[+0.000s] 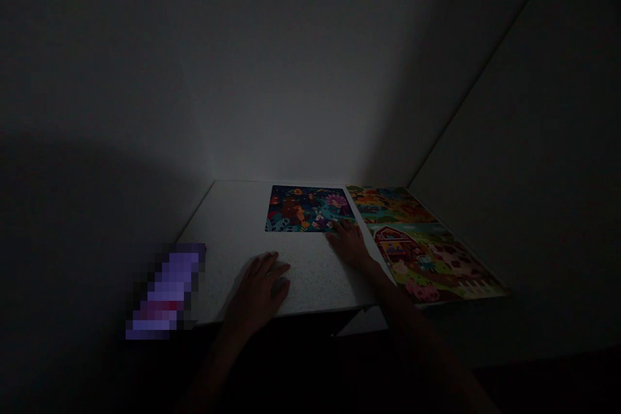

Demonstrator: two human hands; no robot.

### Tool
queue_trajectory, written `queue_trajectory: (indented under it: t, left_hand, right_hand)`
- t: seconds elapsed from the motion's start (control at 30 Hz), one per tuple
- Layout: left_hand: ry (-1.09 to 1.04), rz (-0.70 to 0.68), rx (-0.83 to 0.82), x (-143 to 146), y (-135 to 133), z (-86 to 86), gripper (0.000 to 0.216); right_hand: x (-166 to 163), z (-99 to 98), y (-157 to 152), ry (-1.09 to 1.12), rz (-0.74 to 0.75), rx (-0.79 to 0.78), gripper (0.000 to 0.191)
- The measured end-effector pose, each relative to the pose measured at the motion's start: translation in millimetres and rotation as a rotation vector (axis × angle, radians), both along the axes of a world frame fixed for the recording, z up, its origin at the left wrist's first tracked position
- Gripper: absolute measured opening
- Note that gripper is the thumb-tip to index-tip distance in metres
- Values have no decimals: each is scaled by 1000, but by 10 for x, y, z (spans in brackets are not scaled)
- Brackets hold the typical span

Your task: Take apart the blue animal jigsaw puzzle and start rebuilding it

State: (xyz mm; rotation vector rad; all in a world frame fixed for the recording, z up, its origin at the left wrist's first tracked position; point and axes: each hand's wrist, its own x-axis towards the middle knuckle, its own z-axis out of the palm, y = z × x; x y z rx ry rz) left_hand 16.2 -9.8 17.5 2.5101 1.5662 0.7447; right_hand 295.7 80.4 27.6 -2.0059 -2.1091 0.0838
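Our left hand (259, 291) flat on worktop (228, 226), grip wide; right hand (348, 242) spread, fingertips touching dark puzzle (308, 208), holding nothing.

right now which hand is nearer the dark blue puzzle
Right. The right hand touches the dark blue puzzle at its near right corner; the left hand lies flat on the table, apart from it.

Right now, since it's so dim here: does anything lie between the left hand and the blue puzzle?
Nothing visible: only bare tabletop separates left hand and blue puzzle; right hand touches its near corner.
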Motion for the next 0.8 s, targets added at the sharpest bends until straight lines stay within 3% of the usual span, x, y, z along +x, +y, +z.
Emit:
queue_trajectory:
  t: [0.23, 0.53, 0.8]
  left_hand:
    - [-66, 0, 16, 8, -15, 41, 29]
    - [-239, 37, 164, -22, -78, 64, 24]
    - [-212, 46, 217, -63, -70, 28, 23]
  right_hand:
    - [-54, -11, -253, 26, 35, 27, 56]
    - [-155, 2, -601, 32, 55, 35, 55]
    - [-258, -13, -877, 15, 60, 71, 53]
